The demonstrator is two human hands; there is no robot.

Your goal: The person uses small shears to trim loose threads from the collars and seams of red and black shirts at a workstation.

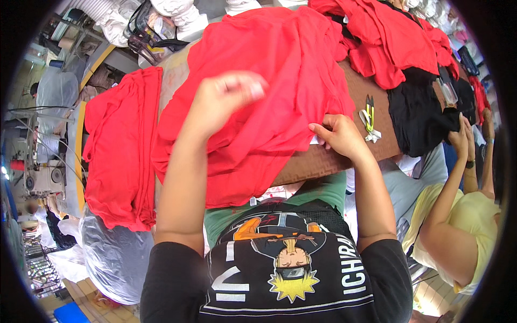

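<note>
A large red cloth garment (264, 59) lies spread in loose folds over the table in front of me. My right hand (344, 137) pinches its right edge between thumb and fingers, with a small white tag (314, 140) showing beside the fingertips. Raised over the middle of the red cloth is my left hand (226, 99), smeared by motion. Its fingers look bent, but whether they hold anything is unclear. Just right of my right hand, thread snips (368, 116) with yellow-green handles and dark blades lie on the brown tabletop (312, 166), a white scrap at their handle end.
A folded stack of red cloth (124, 151) sits to the left. More red garments (388, 43) are heaped at the far right, near black cloth (417, 110). A co-worker in a yellow shirt (463, 231) handles the black cloth. White bundles (183, 19) stand behind.
</note>
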